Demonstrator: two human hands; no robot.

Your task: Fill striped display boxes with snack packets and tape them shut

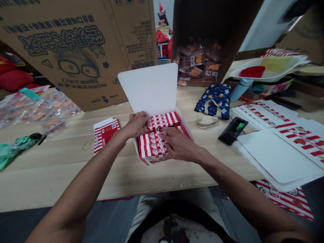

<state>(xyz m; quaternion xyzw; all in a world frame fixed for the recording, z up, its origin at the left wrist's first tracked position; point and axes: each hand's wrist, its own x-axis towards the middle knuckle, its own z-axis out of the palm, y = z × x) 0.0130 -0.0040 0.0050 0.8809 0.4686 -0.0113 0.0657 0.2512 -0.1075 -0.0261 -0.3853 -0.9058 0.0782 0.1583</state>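
Observation:
A red-and-white striped carton (pixel 153 160) stands on the table in front of me, its white lid (pixel 152 88) raised. Inside are two rows of small striped packets: a back row (pixel 169 120) and a front row (pixel 149 144). My left hand (pixel 138 125) is at the left end of the back row, its bent fingers and thumb closed about that end. Across the front row reaches my right hand (pixel 181 144), fingers apart and touching the packet tops, with nothing held. Some fingertips are hidden among the packets.
A flat striped packet (pixel 106 133) and rubber bands (pixel 87 144) lie left. Wrapped snacks fill a tall cardboard box (pixel 199 64) behind and lie far left. To the right are a tape dispenser (pixel 233 131), a blue cloth bag (pixel 215 99), a bottle (pixel 241 89) and flat cartons (pixel 280 158).

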